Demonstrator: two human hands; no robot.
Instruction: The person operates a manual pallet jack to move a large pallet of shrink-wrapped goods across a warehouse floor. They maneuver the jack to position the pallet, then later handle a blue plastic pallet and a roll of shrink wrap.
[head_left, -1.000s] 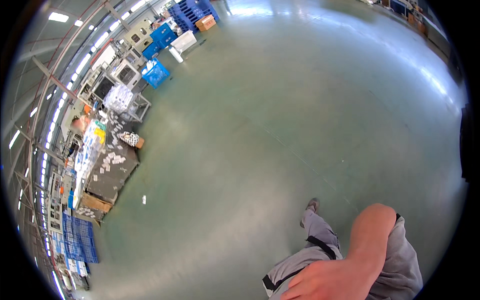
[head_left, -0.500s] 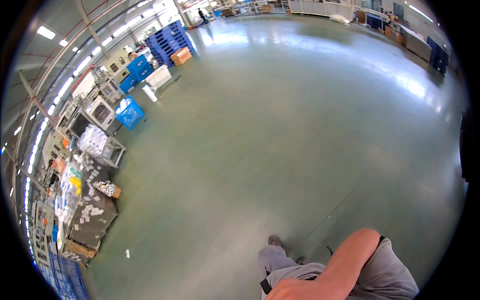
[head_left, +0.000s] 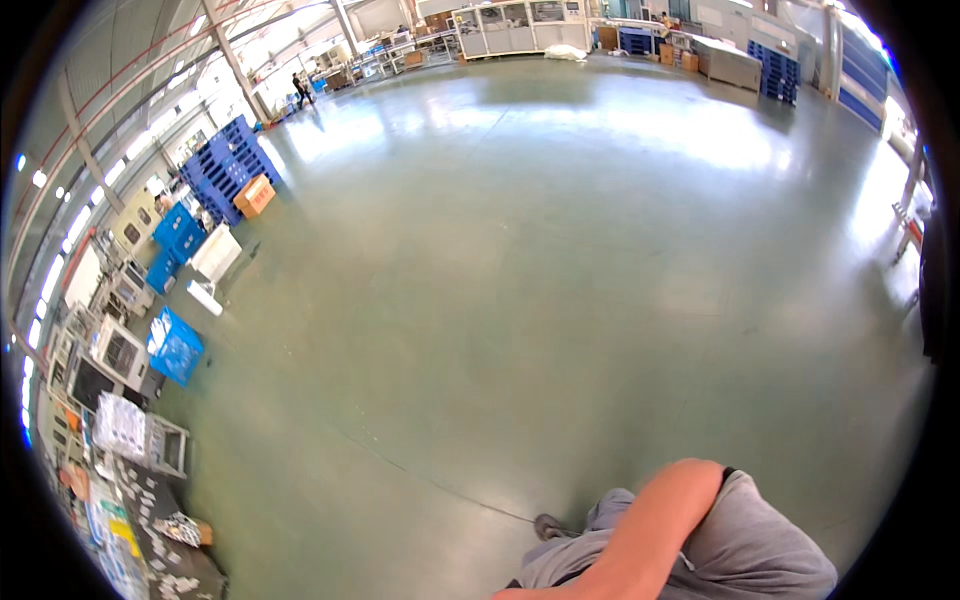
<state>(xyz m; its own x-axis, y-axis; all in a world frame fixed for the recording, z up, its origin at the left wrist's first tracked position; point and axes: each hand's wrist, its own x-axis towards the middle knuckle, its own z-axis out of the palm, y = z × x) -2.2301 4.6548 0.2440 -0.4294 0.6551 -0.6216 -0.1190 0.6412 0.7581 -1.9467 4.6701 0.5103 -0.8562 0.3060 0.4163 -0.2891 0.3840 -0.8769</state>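
My bare right forearm [head_left: 655, 525] bends across the front of my body from a grey sleeve [head_left: 765, 540] at the lower right. It runs down and left to the lower edge, where the hand is cut off. My left hand and arm do not show. Below the arm are grey clothing and one dark shoe [head_left: 548, 526] on the green floor [head_left: 480, 330]. No held object can be seen.
Along the left stand a work table with small parts [head_left: 170, 530], a blue crate [head_left: 175, 345], a white bin [head_left: 215, 253], a carton [head_left: 254, 196] and stacked blue pallets [head_left: 225, 170]. A distant person [head_left: 302, 90] is near the back, left of a long machine [head_left: 520, 30].
The view has swung to the right: the left-side equipment has slid left and down, and more of the right wall shows. My right forearm stays bent across my body, its hand end lower.
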